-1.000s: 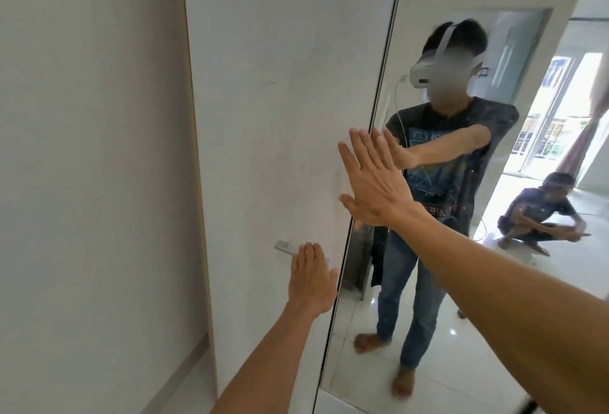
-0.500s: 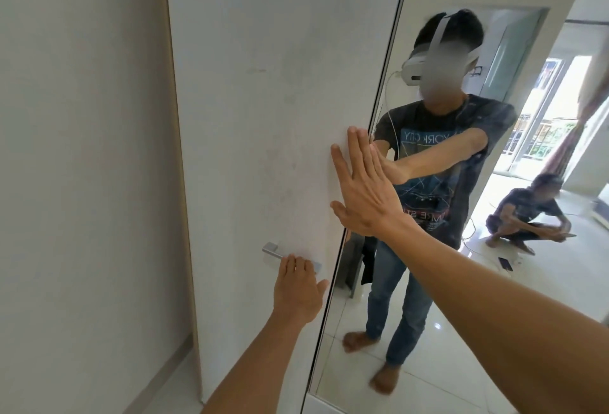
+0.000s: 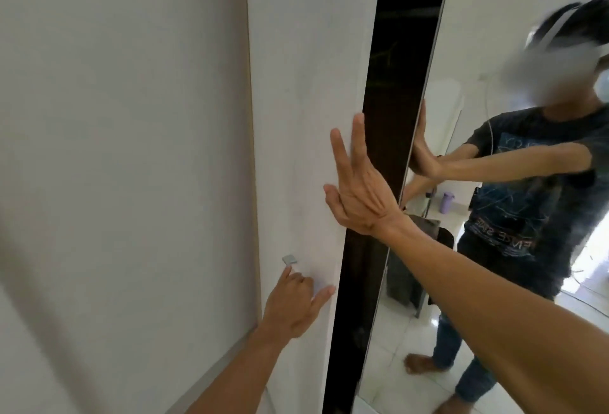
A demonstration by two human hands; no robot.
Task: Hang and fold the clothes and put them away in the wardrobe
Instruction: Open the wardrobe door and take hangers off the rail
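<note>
The wardrobe's white door stands straight ahead of you, its long axis vertical, with a plain wall to its left and a dark gap opened along its right edge. Beyond the gap is the mirror door. The inside is too dark to tell what hangs there, and no clothes show anywhere near your hands. The metal handle sits low on the white door, lying level and just in from the free edge. Your left hand is on it from below, fingers curled over the bar, forefinger reaching its left end and thumb stuck out towards the door's edge. Your right hand is higher up and nearer the gap, fingers straight and spread, palm laid flat against the white panel right at its free edge, holding nothing. What matters for the coming move is that the opening lies to the right of both hands. The left has the only real grip, so it should do the pulling, I judge, while the right can slip round the edge and guide the tall panel wider.
</note>
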